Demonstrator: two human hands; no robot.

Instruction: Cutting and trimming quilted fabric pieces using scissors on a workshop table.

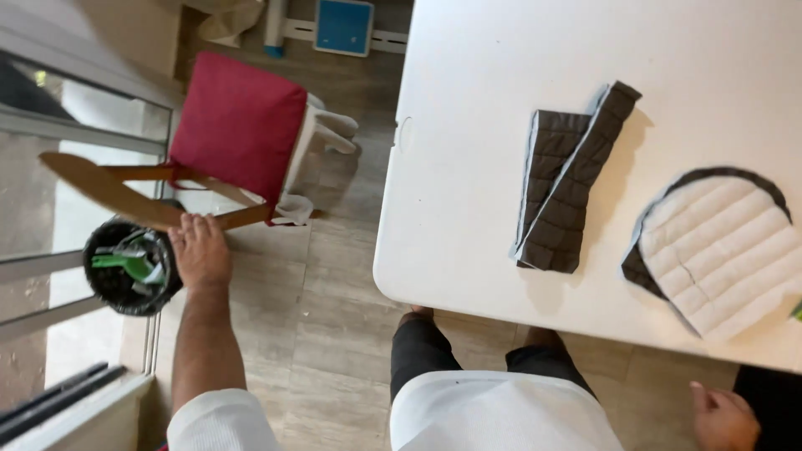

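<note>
While the left hand (200, 250) rests fingers-spread over the rim of the small black waste bin (129, 267), grip apart and clamped on nothing, likely to tip the bin: low on the floor beside the wooden chair (150, 200) with the red cushion (238, 125), already stuffed with green scraps (125, 263). Could spill if nudged against the chair leg. Right hand (723, 418) down by the thigh, loosely curled, holding nothing visible. Quilted grey fabric strips (568, 179) and rounded quilted piece (718, 250) near the white surface (468, 125) edge; might slide off if brushed.

Bin (125, 267) left of table (468, 167) (chair (238, 125) behind it).
</note>
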